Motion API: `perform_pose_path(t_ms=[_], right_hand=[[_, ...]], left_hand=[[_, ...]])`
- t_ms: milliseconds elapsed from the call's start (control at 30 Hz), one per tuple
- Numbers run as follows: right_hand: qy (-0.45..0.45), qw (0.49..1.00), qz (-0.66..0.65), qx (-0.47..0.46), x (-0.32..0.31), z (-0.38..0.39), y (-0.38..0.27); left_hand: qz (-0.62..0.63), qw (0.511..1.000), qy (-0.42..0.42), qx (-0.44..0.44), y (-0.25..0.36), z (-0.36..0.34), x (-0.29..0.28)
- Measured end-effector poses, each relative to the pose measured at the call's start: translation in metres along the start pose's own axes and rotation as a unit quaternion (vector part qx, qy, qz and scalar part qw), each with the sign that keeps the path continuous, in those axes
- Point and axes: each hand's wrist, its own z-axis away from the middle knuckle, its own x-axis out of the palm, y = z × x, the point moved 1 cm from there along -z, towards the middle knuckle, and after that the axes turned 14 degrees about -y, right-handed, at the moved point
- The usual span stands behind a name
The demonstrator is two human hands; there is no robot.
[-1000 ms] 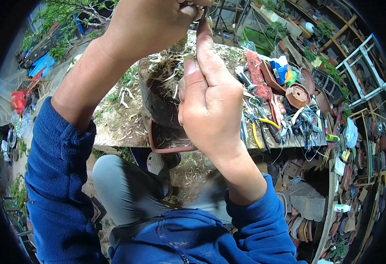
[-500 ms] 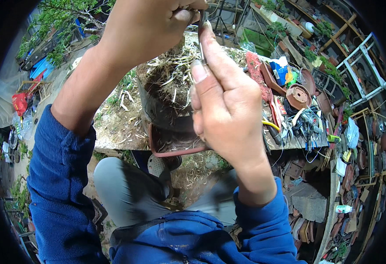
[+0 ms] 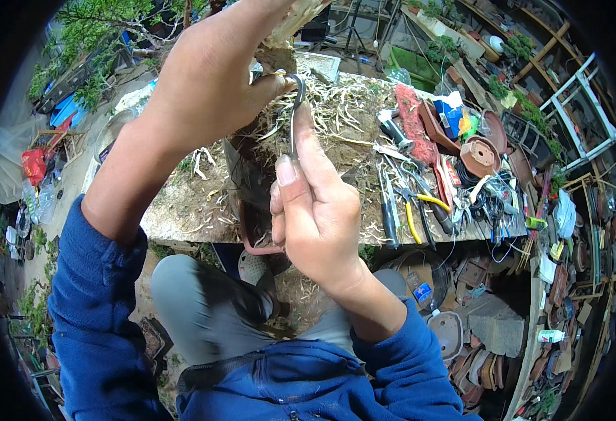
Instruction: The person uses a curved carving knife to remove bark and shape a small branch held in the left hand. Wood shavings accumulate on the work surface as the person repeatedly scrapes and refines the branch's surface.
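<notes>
My right hand (image 3: 318,221) is closed round a slim metal carving tool (image 3: 293,133), index finger laid along its shaft. The tool's hooked end curves over beside the thumb of my left hand (image 3: 210,74). That left hand wraps round a pale, stripped tree trunk (image 3: 290,28), its far fingers hidden or out of the picture. Below the trunk, a dark root mass with wood shavings (image 3: 273,133) stands partly behind my right hand. A reddish-brown pot (image 3: 262,250) shows its rim at the worktable's near edge.
Pliers with yellow handles (image 3: 413,221) and other hand tools lie on the worktable (image 3: 189,200) to the right. Beyond them are a red brush-like strip (image 3: 414,119), a brown pot (image 3: 480,154) and tangled wire. Green juniper branches (image 3: 97,42) hang at the upper left.
My right hand has moved left and slightly down with the carving tool. My left hand has shifted left and lower, its fingers more spread round the trunk. The pliers are now uncovered.
</notes>
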Motion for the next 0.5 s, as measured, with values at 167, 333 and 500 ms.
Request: perform_pose_path(t_ms=[167,333,500], right_hand=[[0.073,0.988,0.076,-0.112,-0.003,-0.021,-0.002],[0.118,0.963,0.176,-0.167,-0.003,-0.048,-0.001],[0.153,0.943,0.254,-0.153,0.012,-0.05,0.0]], left_hand=[[0.076,0.997,0.006,-0.009,-0.004,-0.002,-0.001],[0.034,0.995,0.09,-0.022,-0.004,-0.014,0.011],[-0.042,0.988,0.148,-0.01,-0.009,-0.021,0.015]])
